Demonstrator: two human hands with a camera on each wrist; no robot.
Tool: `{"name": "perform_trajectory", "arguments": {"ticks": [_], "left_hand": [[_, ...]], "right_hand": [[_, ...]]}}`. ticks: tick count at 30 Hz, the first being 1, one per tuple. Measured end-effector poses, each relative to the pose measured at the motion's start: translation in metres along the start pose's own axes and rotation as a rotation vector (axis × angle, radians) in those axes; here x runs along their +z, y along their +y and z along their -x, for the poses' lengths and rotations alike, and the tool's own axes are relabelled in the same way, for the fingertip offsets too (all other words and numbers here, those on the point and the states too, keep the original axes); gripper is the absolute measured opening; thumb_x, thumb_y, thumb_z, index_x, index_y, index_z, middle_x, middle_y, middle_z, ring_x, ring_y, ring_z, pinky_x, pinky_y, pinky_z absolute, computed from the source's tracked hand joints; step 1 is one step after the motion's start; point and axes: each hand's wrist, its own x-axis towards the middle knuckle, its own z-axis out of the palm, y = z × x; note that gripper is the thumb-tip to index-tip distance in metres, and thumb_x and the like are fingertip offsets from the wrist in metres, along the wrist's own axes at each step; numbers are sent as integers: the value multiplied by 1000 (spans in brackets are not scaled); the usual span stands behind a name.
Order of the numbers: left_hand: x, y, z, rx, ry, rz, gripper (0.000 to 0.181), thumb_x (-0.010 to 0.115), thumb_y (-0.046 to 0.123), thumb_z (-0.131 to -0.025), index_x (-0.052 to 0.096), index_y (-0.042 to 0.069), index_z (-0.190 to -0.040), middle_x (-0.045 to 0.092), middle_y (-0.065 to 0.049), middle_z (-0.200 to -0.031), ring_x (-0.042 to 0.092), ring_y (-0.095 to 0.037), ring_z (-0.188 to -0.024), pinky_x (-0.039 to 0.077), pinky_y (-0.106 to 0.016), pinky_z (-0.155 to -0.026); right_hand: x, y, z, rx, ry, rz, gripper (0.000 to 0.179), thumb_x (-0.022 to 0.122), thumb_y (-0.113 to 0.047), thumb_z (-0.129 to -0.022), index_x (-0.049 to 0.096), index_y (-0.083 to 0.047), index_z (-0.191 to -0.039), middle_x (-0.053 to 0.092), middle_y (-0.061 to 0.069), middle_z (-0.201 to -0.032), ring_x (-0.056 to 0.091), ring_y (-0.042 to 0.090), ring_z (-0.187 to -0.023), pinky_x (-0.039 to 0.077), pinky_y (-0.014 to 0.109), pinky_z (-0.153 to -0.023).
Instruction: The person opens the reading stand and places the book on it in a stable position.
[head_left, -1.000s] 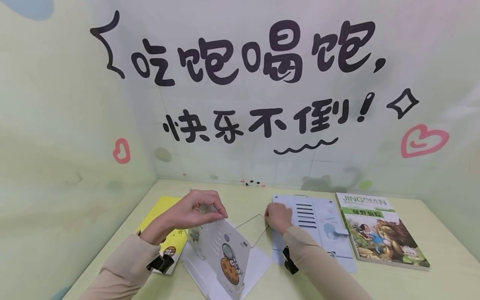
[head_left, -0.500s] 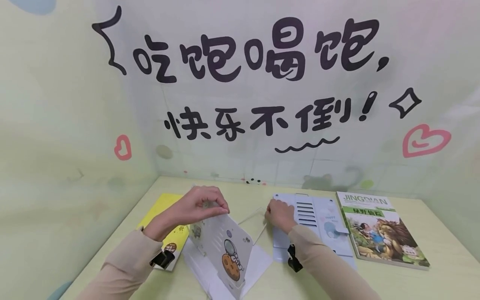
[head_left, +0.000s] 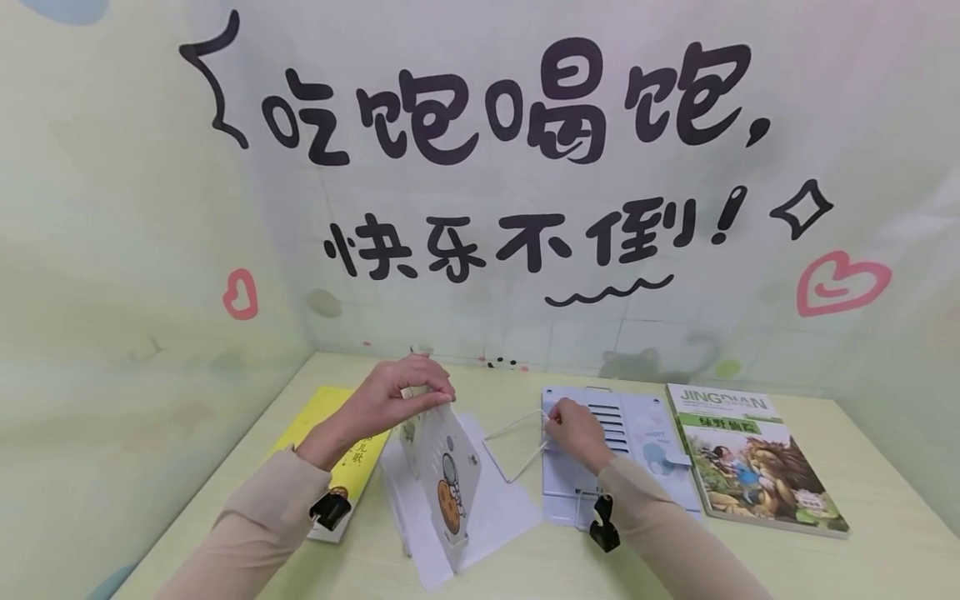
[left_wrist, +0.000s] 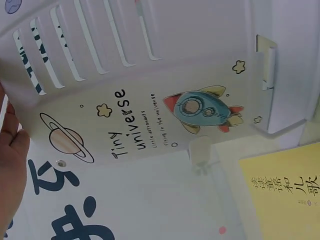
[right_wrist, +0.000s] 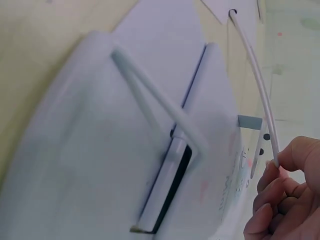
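A white reading stand (head_left: pixel 459 454) with space cartoons is propped up on edge left of centre. My left hand (head_left: pixel 393 393) pinches the top edge of its panel, thumb on the near face. In the left wrist view, the slotted panel (left_wrist: pixel 210 35) shows a rocket and a ringed planet. From the stand's back a white wire leg (right_wrist: pixel 260 82) is swung out to the right. My right hand (head_left: pixel 577 429) pinches the outer end of that wire between thumb and fingers. The stand's lower part lies over a white flat piece (head_left: pixel 502 517) on the table.
A pale blue slotted stand (head_left: pixel 558 475) lies folded flat under and behind the right hand. Right of it lies a picture book (head_left: pixel 765 467) with a lion cover. The yellow book (head_left: pixel 318 412) is partly behind the left wrist. A printed curtain (head_left: pixel 480 325) closes off the back.
The stand's panel has turned to a narrower angle in view and shifted left. The right hand has moved slightly right with the wire, whose bend now shows fully against the table.
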Motion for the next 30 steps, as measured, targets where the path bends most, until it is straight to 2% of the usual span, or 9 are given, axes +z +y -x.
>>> {"name": "perform_trajectory", "arguments": {"ticks": [4,8,11,19,25,30], "left_hand": [[-2,-6,2,-94,18,34,14,67,0,-84,72,11,-91,71,-4,-97,59,-20,-110,32,-32,-111],[-4,-9,2,-167,13,76,12,65,2,-86,72,11,-92,71,-5,-104,54,-24,-120,36,-38,-108],[-5,-10,1,-191,7,109,11,64,3,-87,72,9,-92,70,-7,-106,51,-26,-124,37,-40,-107],[-4,-11,2,-229,6,166,10,62,3,-89,71,8,-89,70,-8,-105,52,-22,-123,37,-29,-106],[-6,-8,1,-260,-16,193,9,62,6,-89,70,10,-88,70,-7,-106,51,-20,-124,35,-37,-109],[-7,-6,1,-278,-25,214,8,62,7,-89,69,9,-87,70,-8,-108,50,-21,-126,32,-46,-110]], "right_hand": [[-3,2,4,35,-6,-90,8,59,-7,-86,63,-2,-90,60,6,-81,51,16,-69,41,25,-59],[-6,3,10,2,29,-142,7,58,-2,-83,63,1,-87,59,7,-78,50,15,-67,41,24,-57],[-6,3,17,18,13,-226,9,57,-2,-84,62,2,-90,58,6,-76,50,13,-64,41,23,-55],[-4,1,48,173,-72,-628,18,53,-4,-91,58,8,-103,59,7,-74,56,12,-61,50,25,-57],[-2,0,67,249,-75,-836,19,50,-6,-94,55,10,-103,59,8,-76,57,12,-64,51,24,-60],[0,-4,78,267,-55,-936,21,48,-5,-94,51,11,-107,58,10,-83,57,12,-67,51,23,-61]]}}
